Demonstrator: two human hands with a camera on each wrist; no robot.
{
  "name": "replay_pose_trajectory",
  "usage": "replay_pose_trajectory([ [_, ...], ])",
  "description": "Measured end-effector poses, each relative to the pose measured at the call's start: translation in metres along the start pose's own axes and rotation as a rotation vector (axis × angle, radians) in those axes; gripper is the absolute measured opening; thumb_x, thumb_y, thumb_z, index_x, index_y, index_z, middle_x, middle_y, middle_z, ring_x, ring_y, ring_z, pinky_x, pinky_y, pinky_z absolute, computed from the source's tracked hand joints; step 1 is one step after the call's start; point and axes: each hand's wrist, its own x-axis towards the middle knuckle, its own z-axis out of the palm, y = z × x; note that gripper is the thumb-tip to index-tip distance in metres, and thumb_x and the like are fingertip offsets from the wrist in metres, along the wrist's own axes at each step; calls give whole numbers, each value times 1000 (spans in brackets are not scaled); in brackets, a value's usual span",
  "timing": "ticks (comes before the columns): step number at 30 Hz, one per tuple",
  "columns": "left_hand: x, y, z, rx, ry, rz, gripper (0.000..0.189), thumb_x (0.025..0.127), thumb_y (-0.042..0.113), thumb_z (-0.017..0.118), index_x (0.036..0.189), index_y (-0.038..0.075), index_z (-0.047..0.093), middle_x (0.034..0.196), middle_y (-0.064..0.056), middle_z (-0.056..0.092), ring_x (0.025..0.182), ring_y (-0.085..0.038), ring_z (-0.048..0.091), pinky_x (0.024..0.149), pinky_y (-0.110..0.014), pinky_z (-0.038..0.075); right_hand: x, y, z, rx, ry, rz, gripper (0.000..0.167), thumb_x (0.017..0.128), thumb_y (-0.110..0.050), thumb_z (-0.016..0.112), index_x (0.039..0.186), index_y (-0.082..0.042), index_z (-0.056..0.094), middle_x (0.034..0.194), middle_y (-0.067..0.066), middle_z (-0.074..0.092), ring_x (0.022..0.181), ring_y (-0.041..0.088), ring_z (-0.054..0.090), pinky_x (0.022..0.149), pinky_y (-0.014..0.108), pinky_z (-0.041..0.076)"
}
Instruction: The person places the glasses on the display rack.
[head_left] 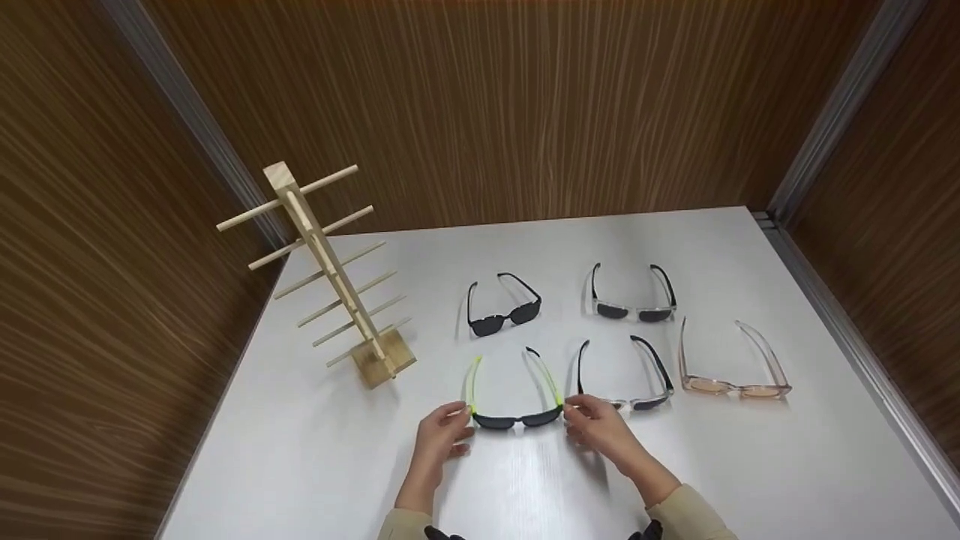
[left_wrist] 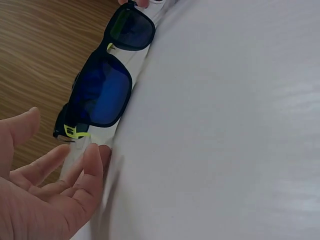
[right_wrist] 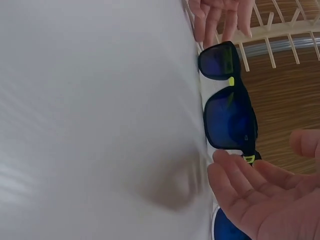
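Note:
Sunglasses with a black front and neon-yellow temples [head_left: 517, 421] lie unfolded on the white table, lenses toward the person. My left hand [head_left: 444, 433] is at their left hinge, thumb held apart from loosely bent fingers [left_wrist: 92, 165]. At the opposite hinge is my right hand [head_left: 600, 427], its fingertips right by the corner of the frame and its thumb apart [right_wrist: 305, 142]. Both wrist views show dark blue lenses [left_wrist: 102, 90] between the hands. Just right of them, clear-framed sunglasses with black temples [head_left: 651, 403] are partly hidden behind my right hand.
A wooden display rack [head_left: 330, 262] with several pegs stands at the left. Black sunglasses [head_left: 506, 319], another clear-framed pair [head_left: 636, 313] and a pink-clear pair [head_left: 739, 388] lie on the white table [head_left: 300, 450]. Wood-grain panels [head_left: 480, 112] enclose the back and sides.

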Motion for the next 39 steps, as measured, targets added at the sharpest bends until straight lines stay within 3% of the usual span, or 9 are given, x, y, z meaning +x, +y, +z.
replay_pose_trajectory([
  [6,4,-3,7,5,-9,-13,50,85,31,68,124,3,55,100,-9,65,83,-22,64,62,-30,53,1,3,10,-25,66,50,34,92,-20,58,116,5,57,99,13,64,89,26,61,73,39,52],
  [16,1,-2,10,-21,-1,2,48,87,30,66,124,1,54,98,-15,62,79,-23,64,55,-27,53,6,4,20,81,86,124,34,93,-18,56,117,6,56,95,15,63,77,25,62,68,37,52],
  [23,0,-3,11,-21,20,-18,42,89,29,64,120,2,56,92,-12,64,73,-21,64,53,-26,51,8,5,25,202,110,139,36,93,-18,56,120,6,53,90,17,63,70,25,62,62,36,50],
  [39,-4,-2,10,-35,35,6,41,89,29,63,119,2,56,84,-12,66,67,-19,64,52,-26,51,13,-2,32,227,123,157,27,94,-18,54,114,0,56,85,15,61,65,24,62,56,32,48],
])
